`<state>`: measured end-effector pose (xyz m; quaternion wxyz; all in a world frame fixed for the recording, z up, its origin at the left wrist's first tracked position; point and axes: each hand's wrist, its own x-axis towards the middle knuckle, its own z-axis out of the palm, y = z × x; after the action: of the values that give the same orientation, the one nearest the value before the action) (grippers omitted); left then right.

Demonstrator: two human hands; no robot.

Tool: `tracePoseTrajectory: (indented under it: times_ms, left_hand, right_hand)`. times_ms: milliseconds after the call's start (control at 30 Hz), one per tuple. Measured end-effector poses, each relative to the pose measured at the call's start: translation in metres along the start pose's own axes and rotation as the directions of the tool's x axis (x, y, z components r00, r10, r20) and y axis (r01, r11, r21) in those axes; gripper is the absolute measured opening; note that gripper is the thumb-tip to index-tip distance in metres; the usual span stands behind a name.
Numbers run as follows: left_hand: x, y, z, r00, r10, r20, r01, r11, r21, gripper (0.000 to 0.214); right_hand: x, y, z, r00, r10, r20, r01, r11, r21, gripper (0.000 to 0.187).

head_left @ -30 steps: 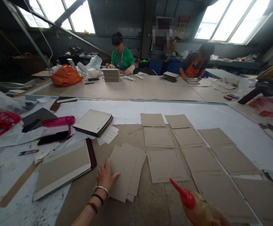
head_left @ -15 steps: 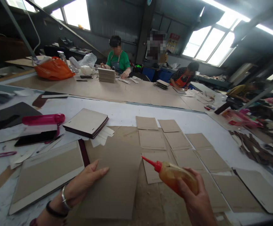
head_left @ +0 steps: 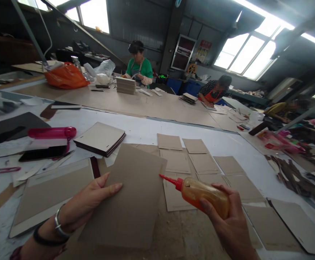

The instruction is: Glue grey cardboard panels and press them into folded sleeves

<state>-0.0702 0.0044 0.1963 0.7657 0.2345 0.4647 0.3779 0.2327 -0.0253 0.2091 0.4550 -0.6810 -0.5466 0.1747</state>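
Observation:
My left hand (head_left: 97, 195) grips a large grey-brown cardboard sheet (head_left: 132, 202) by its left edge, thumb on top, fingers hidden beneath. The sheet is raised and tilted over the table. In my right hand (head_left: 228, 216) is a squeeze glue bottle (head_left: 200, 195) of amber liquid, lying sideways. Its red nozzle (head_left: 169, 180) points left, the tip at the sheet's right edge; whether it touches I cannot tell. Smaller card pieces (head_left: 203, 163) with faint lines near their edges lie in rows beyond and right of the bottle.
A stack of boards (head_left: 100, 139) sits behind my left hand, and a cover panel (head_left: 54, 195) lies left of it. Further left are a phone (head_left: 42, 153), a pink case (head_left: 51, 132) and thread snips (head_left: 2, 170). Co-workers (head_left: 139, 68) sit across the far table.
The cardboard sheet has lifted and turned, its far right corner now higher. My left hand has shifted slightly left and up. The bottle has come a little left, nozzle closer to the sheet's edge.

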Motion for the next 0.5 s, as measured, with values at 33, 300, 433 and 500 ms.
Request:
tracePoseTrajectory:
  times_ms: [33, 300, 433, 500]
  left_hand:
    - [0.000, 0.001, 0.001, 1.000, 0.005, 0.000, -0.005, 1.000, -0.003, 0.063]
    - [0.000, 0.013, 0.010, 0.998, 0.063, -0.023, -0.063, 0.998, 0.011, 0.064]
    - [-0.002, 0.019, 0.014, 0.995, 0.091, -0.043, -0.090, 0.996, 0.022, 0.065]
    - [-0.003, 0.021, 0.015, 0.993, 0.102, -0.052, -0.100, 0.995, 0.024, 0.065]
  right_hand:
    - [-0.002, 0.002, -0.001, 1.000, -0.004, 0.012, 0.004, 1.000, -0.002, 0.048]
    - [-0.022, -0.002, -0.009, 1.000, 0.016, 0.024, -0.015, 1.000, -0.006, 0.044]
    - [-0.031, 0.002, -0.014, 0.999, 0.004, 0.048, -0.004, 1.000, 0.001, 0.040]
    - [-0.034, 0.007, -0.018, 0.997, -0.020, 0.072, 0.021, 1.000, -0.002, 0.039]
